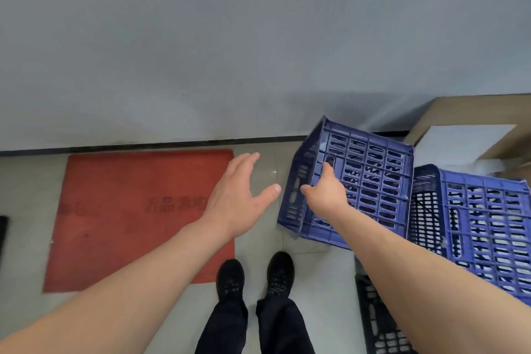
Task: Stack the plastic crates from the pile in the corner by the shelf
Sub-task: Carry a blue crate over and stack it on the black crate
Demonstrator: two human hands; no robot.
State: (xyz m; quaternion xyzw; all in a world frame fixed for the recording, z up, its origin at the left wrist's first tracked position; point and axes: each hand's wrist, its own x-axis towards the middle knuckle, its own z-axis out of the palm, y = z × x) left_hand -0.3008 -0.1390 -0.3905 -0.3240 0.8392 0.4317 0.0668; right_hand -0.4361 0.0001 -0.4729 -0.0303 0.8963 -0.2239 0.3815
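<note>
The right hand (326, 190) is pressing its fingers on the tilted blue crate (362, 181) beside the red mat (129, 210); the left hand (238, 195) is hovering spread, empty. The crate is looking light, stiff; its slotted rim is offering grip.

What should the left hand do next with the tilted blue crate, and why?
Probably move the open left hand right onto the near side wall of the tilted blue slotted plastic crate. Only the right hand touches it, at its corner, so one more hand should steady the lift.
</note>
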